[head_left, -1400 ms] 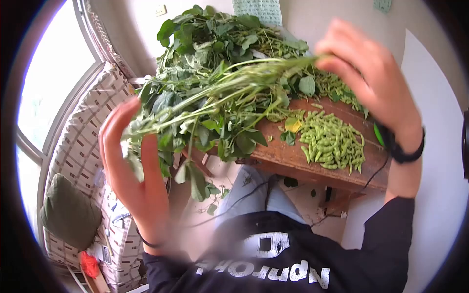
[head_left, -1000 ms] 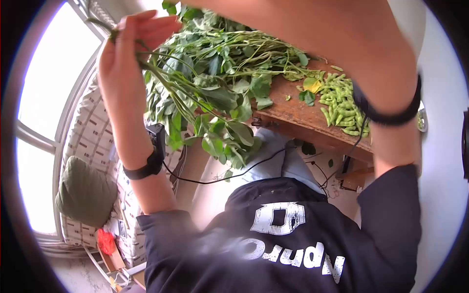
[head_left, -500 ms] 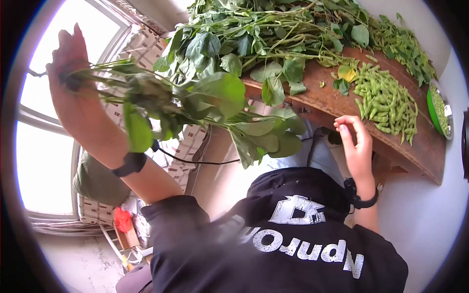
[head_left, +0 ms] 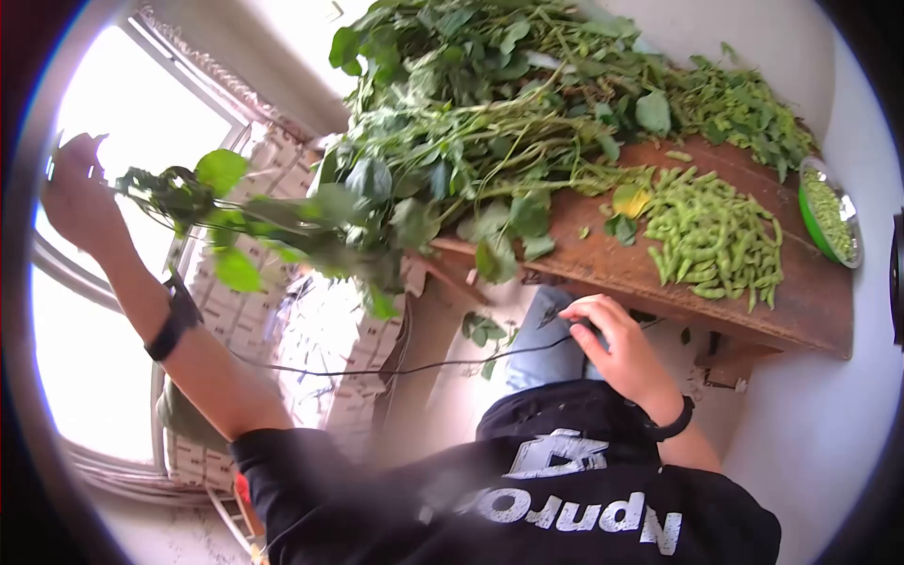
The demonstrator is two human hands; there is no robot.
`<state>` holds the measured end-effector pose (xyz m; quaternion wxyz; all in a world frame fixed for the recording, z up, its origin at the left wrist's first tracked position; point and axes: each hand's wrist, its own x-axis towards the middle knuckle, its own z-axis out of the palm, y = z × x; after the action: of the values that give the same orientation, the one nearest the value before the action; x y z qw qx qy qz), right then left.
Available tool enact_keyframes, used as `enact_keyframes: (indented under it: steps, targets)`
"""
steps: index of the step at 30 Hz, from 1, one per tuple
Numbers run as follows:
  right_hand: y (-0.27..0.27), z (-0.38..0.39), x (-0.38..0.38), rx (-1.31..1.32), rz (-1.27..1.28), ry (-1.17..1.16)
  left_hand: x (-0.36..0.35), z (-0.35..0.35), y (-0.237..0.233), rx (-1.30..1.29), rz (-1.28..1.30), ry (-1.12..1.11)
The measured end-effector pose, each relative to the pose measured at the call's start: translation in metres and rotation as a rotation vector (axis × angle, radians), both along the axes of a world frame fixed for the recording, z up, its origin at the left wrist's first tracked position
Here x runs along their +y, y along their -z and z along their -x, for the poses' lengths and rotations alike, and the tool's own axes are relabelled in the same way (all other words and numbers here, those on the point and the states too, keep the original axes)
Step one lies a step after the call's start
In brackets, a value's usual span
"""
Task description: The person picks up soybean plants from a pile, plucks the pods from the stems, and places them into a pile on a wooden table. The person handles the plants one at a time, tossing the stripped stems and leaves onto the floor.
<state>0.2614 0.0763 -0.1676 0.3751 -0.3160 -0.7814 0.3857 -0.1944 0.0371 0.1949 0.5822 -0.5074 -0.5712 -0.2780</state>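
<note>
We find the back of the desk walled off by the heap of leafy stalks, which overhangs its left edge. The pile of pods and green bowl fill the right end, leaving a bare strip along the front. Below that edge, around the right hand, the air is open save a thin cable. The held stalk spans the gap to the left hand, and the glare there may hide more.
</note>
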Motion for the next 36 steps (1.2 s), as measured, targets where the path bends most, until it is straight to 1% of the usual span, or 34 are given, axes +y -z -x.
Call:
enact_keyframes:
  steps: [2, 3, 4, 5, 6, 9, 11, 13, 15, 17, 19, 21, 22, 23, 25, 26, 27, 29, 31, 33, 35, 36]
  targets:
    - [-0.015, -0.004, 0.010, -0.033, -0.099, -0.014, 0.060, -0.015, -0.002, 0.062, 0.092, 0.305]
    - [-0.026, -0.007, 0.015, -0.046, -0.116, 0.004, 0.088, -0.043, 0.012, 0.013, 0.163, 0.423]
    - [-0.038, -0.011, 0.022, -0.075, -0.192, -0.019, 0.116, -0.072, 0.026, -0.041, 0.231, 0.540]
    - [-0.051, -0.015, 0.028, -0.107, -0.265, -0.043, 0.140, -0.091, 0.043, -0.208, 0.331, 0.641]
    - [-0.065, -0.019, 0.034, -0.128, -0.341, -0.027, 0.162, -0.108, 0.060, -0.189, 0.405, 0.609]
    - [-0.117, -0.029, 0.047, -0.132, -0.403, -0.024, 0.214, -0.153, 0.130, -0.174, 0.656, 0.444]
    - [-0.154, -0.030, 0.052, -0.166, -0.558, -0.001, 0.232, -0.188, 0.176, -0.168, 0.762, 0.701]
    - [-0.193, -0.031, 0.052, -0.230, -0.720, 0.054, 0.248, -0.184, 0.208, -0.008, 1.001, 0.469]
    - [-0.224, -0.033, 0.062, -0.268, -0.799, 0.067, 0.265, -0.141, 0.228, -0.074, 1.059, 0.663]
    - [-0.249, -0.032, 0.078, -0.287, -0.869, 0.078, 0.275, -0.099, 0.249, -0.112, 1.132, 0.595]
    - [-0.267, -0.013, 0.115, -0.331, -0.936, 0.146, 0.274, -0.082, 0.282, -0.199, 1.338, 0.532]
    - [-0.284, 0.010, 0.160, -0.359, -0.992, 0.184, 0.244, -0.099, 0.288, -0.343, 1.396, 0.614]
    - [-0.288, 0.026, 0.190, -0.343, -0.983, 0.174, 0.235, -0.103, 0.285, -0.359, 1.380, 0.607]
    - [-0.290, 0.045, 0.222, -0.326, -0.973, 0.165, 0.229, -0.106, 0.282, -0.373, 1.366, 0.599]
    - [-0.290, 0.085, 0.290, -0.412, -0.918, 0.177, 0.220, -0.112, 0.293, -0.315, 1.222, 0.570]
    - [-0.285, 0.108, 0.328, -0.470, -0.894, 0.190, 0.220, -0.113, 0.297, -0.330, 1.220, 0.525]
    - [-0.278, 0.131, 0.367, -0.528, -0.867, 0.205, 0.220, -0.114, 0.302, -0.335, 1.212, 0.495]
    - [-0.256, 0.178, 0.441, -0.582, -0.775, 0.149, 0.219, -0.117, 0.302, -0.316, 1.162, 0.440]
    - [-0.216, 0.222, 0.502, -0.430, -0.611, 0.072, 0.217, -0.116, 0.303, -0.316, 1.123, 0.436]
    - [-0.182, 0.265, 0.491, -0.621, -0.302, -0.115, 0.217, -0.116, 0.304, -0.267, 1.079, 0.426]
    - [-0.150, 0.280, 0.422, -0.896, -0.567, -0.121, 0.217, -0.115, 0.306, -0.258, 1.076, 0.422]
    - [-0.136, 0.285, 0.404, -0.969, -0.630, -0.147, 0.219, -0.114, 0.307, -0.259, 1.072, 0.423]
